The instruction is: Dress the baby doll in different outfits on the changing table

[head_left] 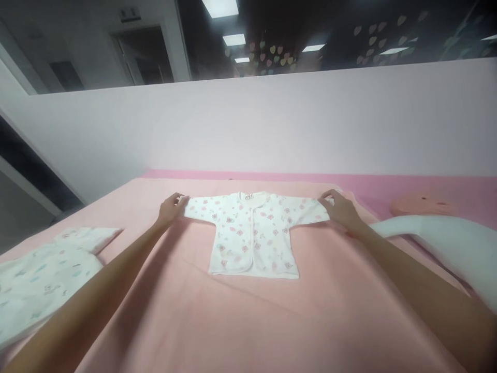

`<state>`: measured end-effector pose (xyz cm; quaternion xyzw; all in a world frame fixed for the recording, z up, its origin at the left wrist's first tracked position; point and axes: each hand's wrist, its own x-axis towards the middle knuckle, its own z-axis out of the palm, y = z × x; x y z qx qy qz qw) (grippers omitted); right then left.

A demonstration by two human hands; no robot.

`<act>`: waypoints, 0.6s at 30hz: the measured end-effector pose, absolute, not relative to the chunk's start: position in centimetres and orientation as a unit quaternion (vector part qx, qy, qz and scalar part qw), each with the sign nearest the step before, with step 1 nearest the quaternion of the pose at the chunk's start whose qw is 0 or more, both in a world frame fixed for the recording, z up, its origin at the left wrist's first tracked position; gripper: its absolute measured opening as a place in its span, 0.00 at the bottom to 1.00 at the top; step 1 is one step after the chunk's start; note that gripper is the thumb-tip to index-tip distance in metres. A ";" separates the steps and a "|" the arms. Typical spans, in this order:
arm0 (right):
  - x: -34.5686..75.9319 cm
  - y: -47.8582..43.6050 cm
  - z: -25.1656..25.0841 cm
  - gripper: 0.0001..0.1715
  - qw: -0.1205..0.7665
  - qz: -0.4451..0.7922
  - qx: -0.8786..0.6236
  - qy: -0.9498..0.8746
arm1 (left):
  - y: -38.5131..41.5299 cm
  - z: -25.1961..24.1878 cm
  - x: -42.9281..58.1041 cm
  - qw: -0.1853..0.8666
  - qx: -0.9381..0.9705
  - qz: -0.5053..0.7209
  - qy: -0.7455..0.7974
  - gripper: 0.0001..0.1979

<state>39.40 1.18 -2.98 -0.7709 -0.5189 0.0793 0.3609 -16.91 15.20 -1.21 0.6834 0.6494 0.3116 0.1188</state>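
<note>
A small white baby shirt with a pink floral print lies spread on the pink sheet, its sleeves stretched out to both sides. Its collar, with a little label, points away from me, and the hem faces me. My left hand pinches the cuff of the left-side sleeve. On the other side, my right hand has the right-side cuff between thumb and fingers. Both arms reach forward over the sheet.
Another white printed baby garment lies at the left, partly behind my left forearm. To the right are a white curved object and a peach-coloured item. A white wall with dark glass above stands behind.
</note>
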 end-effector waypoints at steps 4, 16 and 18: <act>38.0 2.5 -3.7 0.16 0.333 -0.012 -0.772 -0.542 | 15.7 -2.0 -16.6 0.076 0.684 0.279 0.669 0.18; 20.0 -9.1 -3.0 0.19 0.247 0.113 -0.582 -0.767 | 10.0 -1.7 -3.9 0.084 0.852 0.262 0.446 0.16; 18.7 -9.5 -3.7 0.19 0.216 0.078 -0.571 -0.788 | 9.2 -2.0 -0.1 0.152 0.861 0.221 0.432 0.17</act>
